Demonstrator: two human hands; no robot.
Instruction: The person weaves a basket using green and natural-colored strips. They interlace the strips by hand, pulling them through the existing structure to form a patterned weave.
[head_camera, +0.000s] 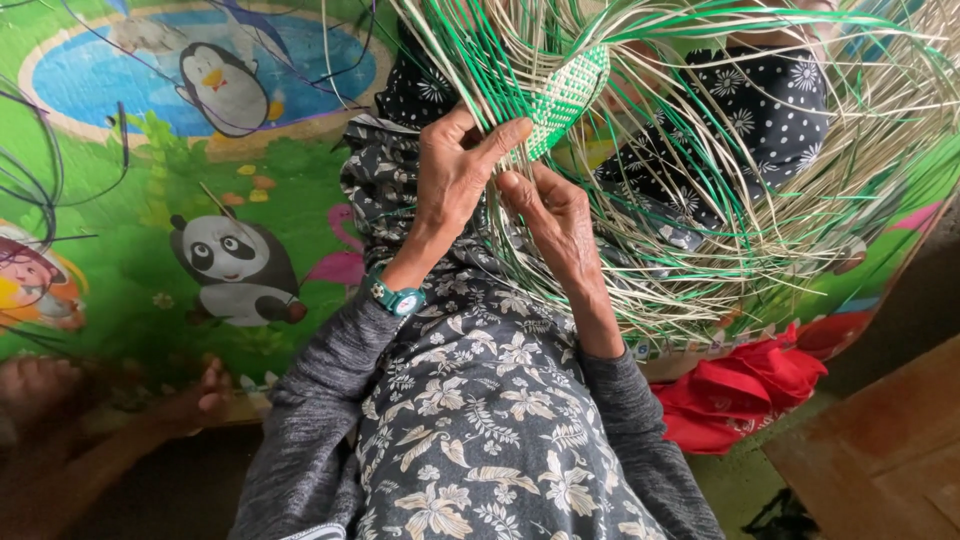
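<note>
A half-woven piece of green and pale straw (566, 92) stands above my lap, with long loose strands (760, 200) fanning out to the right and down. My left hand (455, 165) grips the strands just below the woven patch, fingers bent over them. My right hand (548, 215) sits right beside it, pinching a few pale strands. Both arms wear grey sleeves, and a teal wristwatch (396, 296) is on my left wrist. A dark flowered skirt (480, 400) covers my lap.
A green play mat (120, 240) with penguin and panda pictures covers the floor at left. Another person's hand (205, 400) rests at its lower edge. A red cloth (740, 390) lies at right, next to a wooden board (880, 450). Dark cords (30, 170) loop at far left.
</note>
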